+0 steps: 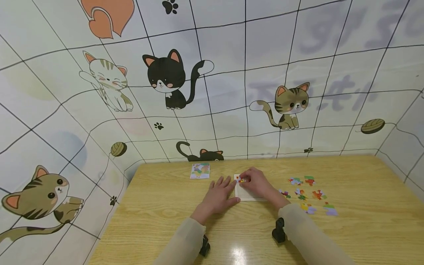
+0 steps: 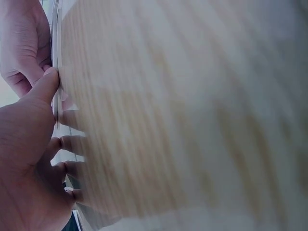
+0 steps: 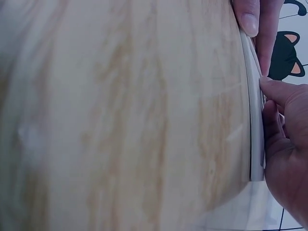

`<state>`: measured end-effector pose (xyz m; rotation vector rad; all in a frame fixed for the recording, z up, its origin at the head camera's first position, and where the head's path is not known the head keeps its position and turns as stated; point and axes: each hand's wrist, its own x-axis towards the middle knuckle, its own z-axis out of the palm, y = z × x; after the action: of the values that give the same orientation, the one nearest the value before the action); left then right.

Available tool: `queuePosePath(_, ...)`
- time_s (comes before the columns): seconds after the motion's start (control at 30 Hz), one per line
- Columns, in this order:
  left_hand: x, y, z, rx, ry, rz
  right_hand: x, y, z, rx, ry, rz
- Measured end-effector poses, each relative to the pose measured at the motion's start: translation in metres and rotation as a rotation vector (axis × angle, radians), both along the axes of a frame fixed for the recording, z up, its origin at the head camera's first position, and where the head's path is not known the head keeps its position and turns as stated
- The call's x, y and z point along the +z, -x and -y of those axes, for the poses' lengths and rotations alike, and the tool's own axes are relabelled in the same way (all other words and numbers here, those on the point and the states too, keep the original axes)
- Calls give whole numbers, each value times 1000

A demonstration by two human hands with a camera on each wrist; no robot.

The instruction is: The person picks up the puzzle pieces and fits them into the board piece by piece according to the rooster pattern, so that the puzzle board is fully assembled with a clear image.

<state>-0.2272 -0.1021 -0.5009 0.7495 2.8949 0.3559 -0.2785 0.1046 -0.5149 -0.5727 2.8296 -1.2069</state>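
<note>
Left hand (image 1: 218,195): fingers spread on pale wooden table (image 1: 149,221), thumb touching white square tray (image 1: 244,194). Right hand (image 1: 259,183) pinches small multicoloured puzzle piece (image 1: 239,179) at tray's far-left corner.

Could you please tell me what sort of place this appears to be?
Probably a small tabletop play or activity corner, though the pictures cannot settle it: a wooden table with loose jigsaw pieces and a pale puzzle board, before cartoon-cat walls.
</note>
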Motion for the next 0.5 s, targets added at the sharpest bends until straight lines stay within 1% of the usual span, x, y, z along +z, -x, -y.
queuePosePath(0.07,0,1,0,6,2,-2,2,0,0,5,2,-3)
queuePosePath(0.13,0,2,0,11,-5,-3,6,-1,-1,10,25,11)
queuePosePath(0.23,-1,2,0,18,-10,6,12,-1,-8,-3,90,68)
queuePosePath(0.3,-1,3,0,19,-12,12,17,0,-18,-14,136,103)
queuePosePath(0.37,-1,2,-1,21,-7,17,22,0,-31,-20,160,125)
queuePosePath(0.5,0,1,-2,21,-1,23,32,1,-59,-12,166,136)
